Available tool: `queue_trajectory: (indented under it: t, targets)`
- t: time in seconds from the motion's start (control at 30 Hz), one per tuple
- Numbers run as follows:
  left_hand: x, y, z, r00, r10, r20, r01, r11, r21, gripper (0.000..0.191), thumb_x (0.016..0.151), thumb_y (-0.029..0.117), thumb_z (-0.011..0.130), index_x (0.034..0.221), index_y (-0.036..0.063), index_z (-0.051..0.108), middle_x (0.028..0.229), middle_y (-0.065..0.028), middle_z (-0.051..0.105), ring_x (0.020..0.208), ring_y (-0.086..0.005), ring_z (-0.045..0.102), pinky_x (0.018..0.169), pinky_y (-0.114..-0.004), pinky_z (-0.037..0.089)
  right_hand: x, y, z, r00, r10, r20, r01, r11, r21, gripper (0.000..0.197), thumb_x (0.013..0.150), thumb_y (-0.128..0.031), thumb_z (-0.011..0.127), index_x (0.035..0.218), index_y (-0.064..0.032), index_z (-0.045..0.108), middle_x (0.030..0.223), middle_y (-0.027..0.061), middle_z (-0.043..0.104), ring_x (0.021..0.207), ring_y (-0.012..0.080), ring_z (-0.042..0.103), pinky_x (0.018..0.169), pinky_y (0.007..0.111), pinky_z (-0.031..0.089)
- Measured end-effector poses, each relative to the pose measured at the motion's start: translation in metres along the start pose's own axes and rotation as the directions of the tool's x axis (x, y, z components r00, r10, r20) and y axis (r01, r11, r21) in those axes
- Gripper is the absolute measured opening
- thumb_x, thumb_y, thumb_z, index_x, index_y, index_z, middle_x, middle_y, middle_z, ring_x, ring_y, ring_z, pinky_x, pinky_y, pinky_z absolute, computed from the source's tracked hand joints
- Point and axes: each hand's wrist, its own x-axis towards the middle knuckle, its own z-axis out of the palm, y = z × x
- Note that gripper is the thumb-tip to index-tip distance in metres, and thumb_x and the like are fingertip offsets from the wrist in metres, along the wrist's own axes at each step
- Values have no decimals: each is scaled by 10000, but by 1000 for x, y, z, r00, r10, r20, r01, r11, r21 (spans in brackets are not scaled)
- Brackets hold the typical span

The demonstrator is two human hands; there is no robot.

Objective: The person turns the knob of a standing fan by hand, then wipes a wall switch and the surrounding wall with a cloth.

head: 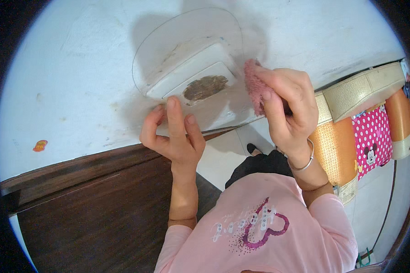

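Note:
A pink fluffy cloth (pixel 253 87) is bunched between the thumb and fingers of my right hand (pixel 292 105), just right of a white wall plate (pixel 177 83). The plate stands out from the white wall (pixel 89 68) and has a rough brown patch (pixel 205 88) on its face. Spread fingers of my left hand (pixel 177 143) hold nothing. Its raised fingertip is at the plate's lower left edge; whether it touches is unclear. Dark smudges mark the wall around the plate, and a thin drawn curve (pixel 133 61) loops above it.
Dark wooden furniture or a door (pixel 99 204) lies below the wall on the left. To the right stands a cream and orange sofa (pixel 338 150) with a pink polka-dot cushion (pixel 372 136). An orange sticker (pixel 40 146) is on the wall. Pale floor tiles (pixel 222 150) show below.

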Motion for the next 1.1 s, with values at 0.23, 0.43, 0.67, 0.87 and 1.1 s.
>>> queue_trajectory:
  t: [0.23,0.43,0.67,0.87,1.1]
  targets:
    - [-2,5,6,999,-48,-16,48,998,-28,470,831,47,572,1291,21,479,1123,-153,357,960,-265,429,758,-340,415,21,15,12,974,-226,18,226,968,-104,273,693,26,656,957,-43,653,830,81,611,675,202,573,593,276,462]
    - [-4,-3,12,999,-2,-43,-1,998,-58,478,806,3,575,1276,19,489,1096,-142,367,924,-257,447,750,-339,409,17,17,16,968,-245,60,250,964,-92,300,694,60,673,977,-33,639,838,92,628,662,198,577,566,265,455]
    - [-6,-5,9,999,3,-36,-5,998,-64,425,896,125,516,1297,-2,453,1150,-167,377,965,-268,411,787,-368,361,14,25,13,959,-261,107,270,960,-79,347,658,58,695,984,-34,621,830,102,624,596,216,567,497,267,441]
    - [-5,-4,8,1000,-3,-11,2,990,-138,397,898,95,495,1282,-4,474,1129,-153,401,970,-261,427,796,-364,369,31,19,18,922,-387,28,388,917,-92,374,654,88,674,1000,-43,616,844,102,619,631,227,578,524,283,462]
    - [2,-1,6,996,-46,-83,27,976,-217,493,718,-73,571,1188,73,602,965,-104,490,800,-217,495,673,-300,401,-16,36,12,966,-182,184,223,946,-234,207,705,-72,652,911,-90,633,774,52,583,609,195,546,531,241,443]
